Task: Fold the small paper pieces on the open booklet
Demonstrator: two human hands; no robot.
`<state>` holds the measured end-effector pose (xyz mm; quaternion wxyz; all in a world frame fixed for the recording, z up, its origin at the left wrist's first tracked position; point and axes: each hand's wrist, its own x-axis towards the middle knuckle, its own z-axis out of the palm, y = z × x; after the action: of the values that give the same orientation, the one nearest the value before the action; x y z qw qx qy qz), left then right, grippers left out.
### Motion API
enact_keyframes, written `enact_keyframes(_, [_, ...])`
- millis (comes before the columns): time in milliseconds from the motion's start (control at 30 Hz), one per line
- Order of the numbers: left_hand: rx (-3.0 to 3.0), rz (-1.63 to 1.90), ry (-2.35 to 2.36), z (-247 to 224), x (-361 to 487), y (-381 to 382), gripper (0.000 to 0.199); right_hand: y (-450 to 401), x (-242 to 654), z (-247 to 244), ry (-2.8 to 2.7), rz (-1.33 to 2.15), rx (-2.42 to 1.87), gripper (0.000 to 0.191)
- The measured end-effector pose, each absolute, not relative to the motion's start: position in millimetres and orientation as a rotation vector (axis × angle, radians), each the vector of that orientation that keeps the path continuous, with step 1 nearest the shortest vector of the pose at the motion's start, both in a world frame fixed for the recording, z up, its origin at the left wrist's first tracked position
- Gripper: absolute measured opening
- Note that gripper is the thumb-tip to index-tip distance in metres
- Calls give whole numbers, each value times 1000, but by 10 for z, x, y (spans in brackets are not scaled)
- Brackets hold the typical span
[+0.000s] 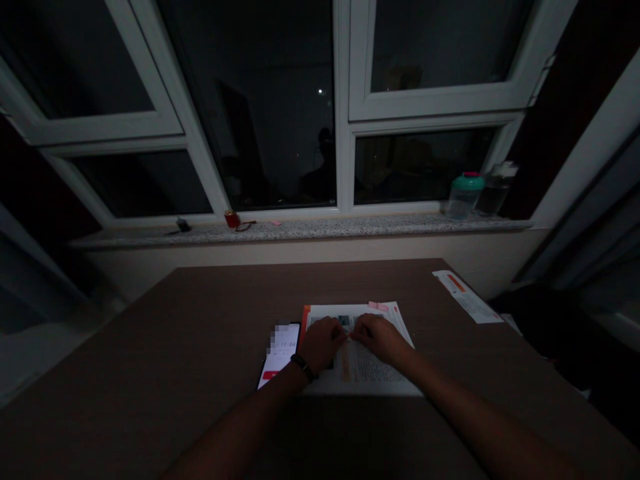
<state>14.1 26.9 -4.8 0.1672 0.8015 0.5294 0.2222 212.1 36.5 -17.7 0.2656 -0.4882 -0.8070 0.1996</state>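
Observation:
A printed sheet or booklet [370, 370] with an orange corner lies on the brown table. My left hand [323, 341] and my right hand [380, 337] are over its middle, fingertips pinched and almost meeting. Between them is something small and pale that I cannot make out. A dark band circles my left wrist. Near the sheet's top edge rests a pink strip [378, 306]. Left of the sheet, beside my left hand, lies a phone [281, 357] with its screen lit.
The wooden table [200, 333] reaches toward a granite sill [320, 229]. On the sill stand a teal-lidded bottle [465, 195], a clear bottle [495, 190], a red spool-like item [231, 219] and a small dark bottle [183, 225]. A paper strip [467, 298] lies at the table's right edge.

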Motion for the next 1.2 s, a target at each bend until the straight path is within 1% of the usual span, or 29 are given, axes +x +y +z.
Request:
enact_keyframes(233, [2272, 622, 1502, -32, 152, 275, 8, 375, 2119, -177, -2223, 511, -1286, 13])
enact_keyframes(400, [2283, 609, 1482, -11, 133, 279, 2, 391, 2143, -169, -2228, 470, -1268, 13])
enact_keyframes(633, [2308, 573, 1444, 17, 65, 272, 12, 389, 2222, -174, -2233, 514, -1139, 15])
enact_keyframes(700, [2320, 559, 1418, 15, 32, 274, 16, 385, 2267, -181, -2242, 531, -1102, 12])
enact_keyframes(800, [2329, 538, 1396, 22, 0, 272, 19, 372, 2336, -180, -2255, 556, -1058, 3])
enact_keyframes(900, [2334, 526, 1398, 49, -2, 259, 19, 356, 2370, -156, -2275, 562, -1037, 14])
enact_keyframes(1000, [2350, 526, 1401, 68, 3, 244, 18, 342, 2365, -120, -2299, 543, -1025, 21])
enact_keyframes(1200, [2439, 543, 1406, 1, -5, 206, 18, 318, 2333, -118, -2475, 332, -944, 43])
